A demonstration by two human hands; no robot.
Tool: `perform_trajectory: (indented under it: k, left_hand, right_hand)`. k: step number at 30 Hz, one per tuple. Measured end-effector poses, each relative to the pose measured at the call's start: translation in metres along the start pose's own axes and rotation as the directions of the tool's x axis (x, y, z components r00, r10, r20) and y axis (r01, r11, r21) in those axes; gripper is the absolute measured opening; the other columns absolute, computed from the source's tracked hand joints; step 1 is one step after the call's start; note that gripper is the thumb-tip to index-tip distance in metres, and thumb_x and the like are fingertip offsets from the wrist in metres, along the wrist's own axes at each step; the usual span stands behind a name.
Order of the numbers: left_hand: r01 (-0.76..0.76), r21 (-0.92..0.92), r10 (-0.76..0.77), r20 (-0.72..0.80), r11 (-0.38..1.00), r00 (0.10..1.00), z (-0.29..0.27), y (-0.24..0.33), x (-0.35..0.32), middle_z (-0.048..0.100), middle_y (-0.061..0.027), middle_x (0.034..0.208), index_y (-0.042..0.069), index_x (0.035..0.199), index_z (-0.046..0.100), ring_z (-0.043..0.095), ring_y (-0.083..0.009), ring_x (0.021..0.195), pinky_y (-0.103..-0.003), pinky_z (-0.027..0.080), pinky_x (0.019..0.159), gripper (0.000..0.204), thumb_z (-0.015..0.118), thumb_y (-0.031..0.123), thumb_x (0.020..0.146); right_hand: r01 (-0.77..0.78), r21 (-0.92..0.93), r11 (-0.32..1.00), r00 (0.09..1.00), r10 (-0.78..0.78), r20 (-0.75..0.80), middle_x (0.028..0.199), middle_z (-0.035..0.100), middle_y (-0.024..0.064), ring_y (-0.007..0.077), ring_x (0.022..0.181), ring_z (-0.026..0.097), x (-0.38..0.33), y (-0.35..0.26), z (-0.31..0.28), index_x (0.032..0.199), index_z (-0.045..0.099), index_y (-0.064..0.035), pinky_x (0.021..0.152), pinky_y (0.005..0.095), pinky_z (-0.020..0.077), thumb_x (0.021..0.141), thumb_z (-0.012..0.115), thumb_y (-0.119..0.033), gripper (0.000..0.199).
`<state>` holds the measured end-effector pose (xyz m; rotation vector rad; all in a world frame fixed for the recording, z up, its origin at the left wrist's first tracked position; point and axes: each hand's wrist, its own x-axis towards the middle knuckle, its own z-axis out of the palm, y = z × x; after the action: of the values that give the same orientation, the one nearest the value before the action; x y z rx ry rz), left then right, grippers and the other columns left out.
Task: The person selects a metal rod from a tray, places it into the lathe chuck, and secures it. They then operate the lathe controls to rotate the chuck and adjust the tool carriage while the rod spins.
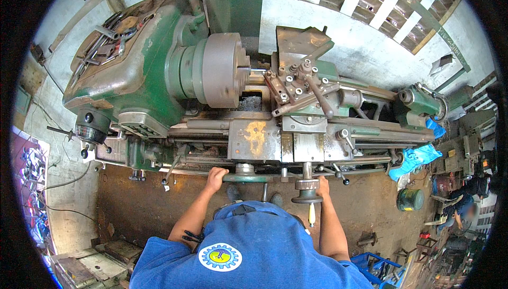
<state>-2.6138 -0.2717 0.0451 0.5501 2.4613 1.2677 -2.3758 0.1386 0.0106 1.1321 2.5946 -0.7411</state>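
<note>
A large green and grey lathe (146, 88) stretches across the view in front of me. My left hand (215, 179) is closed at the left end of the carriage handwheel (246, 178), a green rim seen nearly edge-on. My right hand (322, 185) is curled just right of the cross-slide handwheel (307, 192), which has a pale handle (311, 215). That wheel partly hides the fingers, and what they grip cannot be made out. Above, the chuck (222, 71) holds a thin bright rod (257, 70) that reaches toward the tool post (302, 80).
Hand tools (106, 43) lie on the headstock. The tailstock (415, 104) stands at the right end of the bed, with blue cloth (418, 159) below it. A green bucket (410, 199) and blue crate (377, 268) are on the floor. Another person (461, 212) is at far right.
</note>
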Motion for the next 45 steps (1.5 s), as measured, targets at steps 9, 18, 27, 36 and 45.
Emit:
perform_trajectory:
  k: [9, 18, 27, 36, 45]
  left_hand:
    - [0.045, -0.086, -0.045, 0.0, 0.995, 0.999, 0.005, -0.018, 0.0, 0.066, -0.014, 0.093, 0.001, 0.085, 0.07, 0.057, -0.03, 0.096, -0.039, 0.04, 0.089, 0.027, 0.056, 0.024, 0.087]
    - [0.056, -0.118, -0.059, -0.018, 0.991, 0.998, 0.007, -0.023, -0.001, 0.066, -0.0141, 0.095, 0.002, 0.087, 0.07, 0.055, -0.0292, 0.099, -0.038, 0.039, 0.091, 0.028, 0.055, 0.025, 0.087]
    - [0.076, -0.175, -0.081, -0.027, 0.982, 0.996, 0.011, -0.035, 0.001, 0.067, -0.0135, 0.095, 0.002, 0.088, 0.07, 0.056, -0.0275, 0.101, -0.037, 0.041, 0.091, 0.026, 0.054, 0.023, 0.086]
    - [-0.021, -0.25, 0.0, -0.085, 0.968, 0.996, 0.0, 0.004, -0.002, 0.066, -0.0158, 0.081, -0.004, 0.083, 0.067, 0.061, -0.0322, 0.085, -0.037, 0.043, 0.084, 0.039, 0.054, 0.033, 0.085]
    - [-0.029, 0.064, 0.023, 0.098, 0.998, 0.995, -0.017, 0.085, 0.003, 0.062, -0.0153, 0.075, 0.002, 0.084, 0.066, 0.06, -0.0304, 0.077, -0.04, 0.046, 0.069, 0.04, 0.065, 0.042, 0.082]
  right_hand:
    - [0.114, -0.131, 0.985, 0.99, -0.124, -0.067, 0.096, 0.063, 0.0244, 0.0403, 0.096, 0.062, -0.007, -0.004, -0.003, 0.091, 0.06, 0.0024, 0.084, 0.0447, 0.0524, 0.055, 0.072, 0.001, 0.038]
    - [0.055, -0.099, 0.994, 0.998, -0.052, 0.024, 0.101, 0.063, 0.0244, 0.0402, 0.099, 0.061, 0.002, 0.001, 0.0, 0.095, 0.06, 0.0021, 0.087, 0.0441, 0.0518, 0.057, 0.073, 0.0, 0.04]
    - [0.044, -0.049, 0.998, 0.999, -0.043, 0.024, 0.101, 0.063, 0.024, 0.04, 0.1, 0.061, 0.004, 0.005, 0.005, 0.097, 0.059, 0.0021, 0.088, 0.0438, 0.0513, 0.057, 0.075, -0.002, 0.043]
    - [0.025, -0.071, 0.997, 1.0, -0.025, 0.008, 0.095, 0.065, 0.0245, 0.0408, 0.096, 0.063, 0.004, 0.006, 0.006, 0.093, 0.057, 0.0032, 0.083, 0.045, 0.0538, 0.052, 0.079, -0.004, 0.047]
    - [0.104, -0.028, 0.994, 0.987, -0.1, 0.126, 0.101, 0.063, 0.027, 0.0428, 0.1, 0.061, 0.004, 0.004, -0.008, 0.101, 0.057, 0.0023, 0.085, 0.0458, 0.0516, 0.061, 0.074, -0.006, 0.045]
